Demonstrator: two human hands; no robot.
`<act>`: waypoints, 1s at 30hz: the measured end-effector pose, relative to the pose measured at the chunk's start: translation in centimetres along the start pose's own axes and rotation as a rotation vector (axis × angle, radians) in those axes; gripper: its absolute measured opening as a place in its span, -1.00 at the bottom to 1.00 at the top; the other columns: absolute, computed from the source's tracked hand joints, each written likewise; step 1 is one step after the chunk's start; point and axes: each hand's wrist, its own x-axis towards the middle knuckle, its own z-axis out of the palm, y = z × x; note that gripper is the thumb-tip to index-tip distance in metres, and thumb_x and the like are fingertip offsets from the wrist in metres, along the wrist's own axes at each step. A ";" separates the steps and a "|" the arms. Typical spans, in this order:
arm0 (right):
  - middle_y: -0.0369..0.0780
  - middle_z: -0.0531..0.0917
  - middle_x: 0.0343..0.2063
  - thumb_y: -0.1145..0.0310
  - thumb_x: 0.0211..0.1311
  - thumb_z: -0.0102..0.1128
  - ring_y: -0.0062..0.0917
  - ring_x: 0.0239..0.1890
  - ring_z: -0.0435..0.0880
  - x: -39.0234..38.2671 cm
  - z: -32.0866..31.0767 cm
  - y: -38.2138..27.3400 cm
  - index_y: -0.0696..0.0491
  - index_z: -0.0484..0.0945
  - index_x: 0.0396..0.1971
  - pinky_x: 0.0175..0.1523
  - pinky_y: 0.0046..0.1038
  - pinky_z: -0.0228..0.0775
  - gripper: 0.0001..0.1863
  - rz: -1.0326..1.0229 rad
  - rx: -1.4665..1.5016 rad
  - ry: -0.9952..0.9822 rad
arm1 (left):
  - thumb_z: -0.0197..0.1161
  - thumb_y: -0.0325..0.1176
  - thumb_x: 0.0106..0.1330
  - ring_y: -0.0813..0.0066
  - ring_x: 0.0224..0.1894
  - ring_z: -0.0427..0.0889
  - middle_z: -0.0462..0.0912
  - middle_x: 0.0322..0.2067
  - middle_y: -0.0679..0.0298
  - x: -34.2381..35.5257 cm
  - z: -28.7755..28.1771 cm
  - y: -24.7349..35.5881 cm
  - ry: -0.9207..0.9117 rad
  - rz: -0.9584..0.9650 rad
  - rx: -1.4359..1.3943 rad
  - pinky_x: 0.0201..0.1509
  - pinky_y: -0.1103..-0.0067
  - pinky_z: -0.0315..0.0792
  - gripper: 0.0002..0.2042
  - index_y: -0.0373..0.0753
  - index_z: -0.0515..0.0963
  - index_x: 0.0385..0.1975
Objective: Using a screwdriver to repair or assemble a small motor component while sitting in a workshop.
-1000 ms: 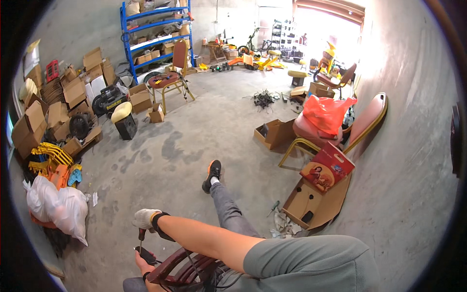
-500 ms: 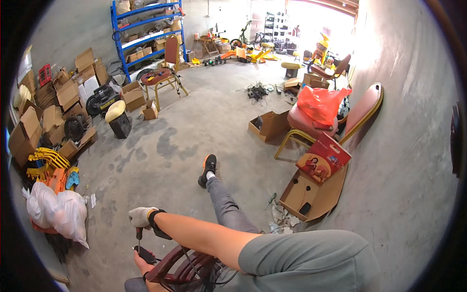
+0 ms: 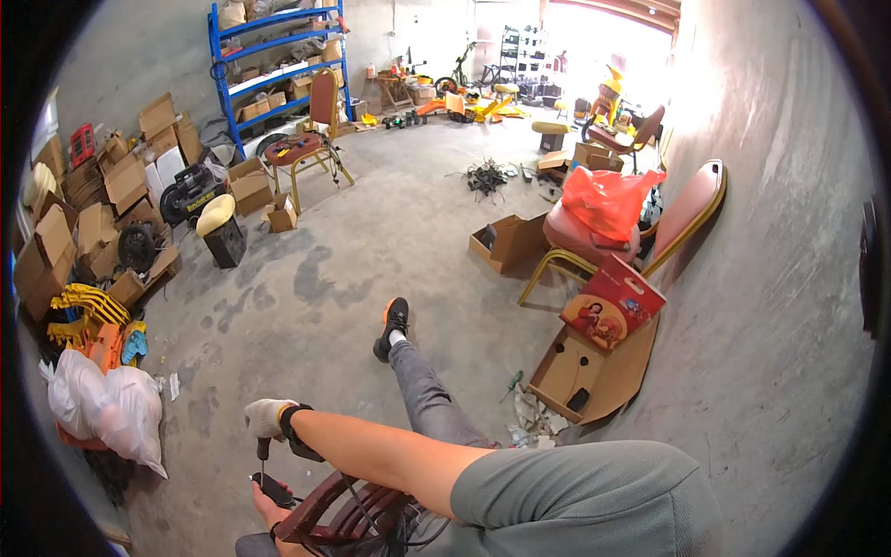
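Note:
My right hand [image 3: 269, 418], in a whitish knit glove with a black strap at the wrist, is closed around the dark handle of a screwdriver [image 3: 264, 449]. The thin shaft points straight down, its tip at a small black case [image 3: 273, 489]. My left hand [image 3: 267, 511], bare, holds that case from below; part of its fingers is hidden. Right beside it are dark red-brown curved slats [image 3: 325, 509], with a black cable [image 3: 364, 506] running over them. My right forearm crosses above the slats.
My outstretched leg ends in a black shoe [image 3: 394, 327]. At right stand an open cardboard box [image 3: 608, 376] and a pink chair [image 3: 691, 218] with a red bag [image 3: 608, 202]. At left lie white plastic bags [image 3: 130, 413], yellow parts [image 3: 88, 302] and cartons [image 3: 125, 181]. A blue shelf [image 3: 223, 84] stands behind.
The whole view has shifted slightly. Both hands keep their places relative to each other, with the screwdriver still upright over the black case.

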 end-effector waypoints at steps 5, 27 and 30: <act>-0.10 0.67 -0.54 0.36 -0.07 0.26 -0.33 -0.55 0.65 -2.0 -0.3 -0.7 0.21 0.61 -0.38 -0.47 -0.29 0.45 -0.74 -0.001 0.325 0.100 | -0.18 0.12 0.36 0.35 -0.60 0.48 0.51 -0.61 0.22 -0.4 0.3 0.2 0.006 -0.027 -0.004 -0.53 0.44 0.39 -0.54 -0.19 0.42 -0.43; -0.17 0.65 -0.35 0.12 -0.15 0.40 -0.38 -0.29 0.62 -3.8 -2.4 -0.7 0.09 0.59 -0.22 -0.19 -0.36 0.47 -0.52 0.018 0.157 0.076 | -0.04 -0.13 0.36 0.44 -0.56 0.33 0.31 -0.64 0.39 0.3 1.4 -0.4 -0.140 0.124 0.123 -0.50 0.44 0.27 -0.74 -0.07 0.37 -0.56; -0.20 0.60 -0.44 0.01 -0.19 0.44 -0.51 -0.44 0.56 -2.3 -2.0 -2.3 0.21 0.51 -0.16 -0.27 -0.43 0.45 -0.34 -0.023 0.189 0.006 | -0.09 -0.12 0.37 0.35 -0.56 0.49 0.46 -0.58 0.24 1.1 0.9 -1.8 0.020 0.118 -0.018 -0.49 0.38 0.44 -0.72 -0.18 0.42 -0.41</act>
